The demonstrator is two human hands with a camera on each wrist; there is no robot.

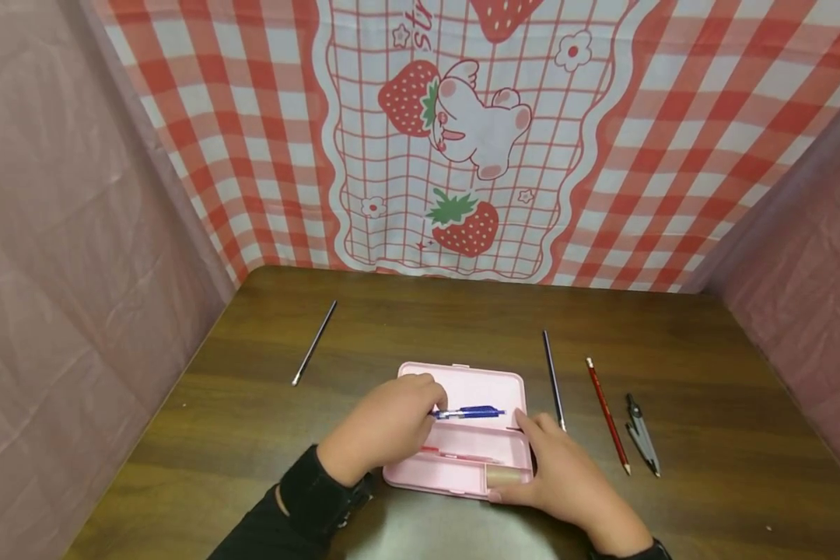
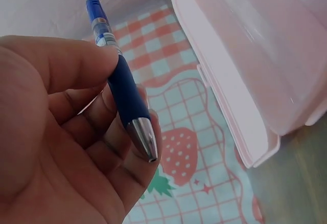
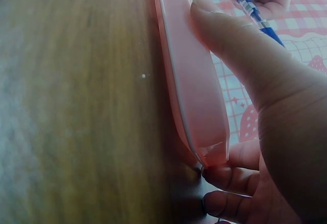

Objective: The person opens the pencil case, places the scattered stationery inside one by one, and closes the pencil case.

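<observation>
In the head view my left hand (image 1: 388,424) pinches a blue pen (image 1: 472,412) between thumb and fingers, over an open pink pencil case (image 1: 476,383). The left wrist view shows the pen's dark blue grip and its silver tip (image 2: 143,138), with the thumb pressed on the barrel. My right hand (image 1: 563,474) grips the case's right side, thumb along the front wall (image 3: 191,70) and fingers round the corner. Inside the case lies a slim red pen (image 1: 458,456). A tan block (image 1: 504,476) fills the small front compartment, partly behind the right thumb.
On the wooden table (image 1: 252,459), a dark pencil (image 1: 315,342) lies to the left. Right of the case are another dark pencil (image 1: 553,377), a red pencil (image 1: 607,416) and a grey drawing compass (image 1: 642,435). A strawberry-print cloth (image 1: 462,171) hangs behind the table.
</observation>
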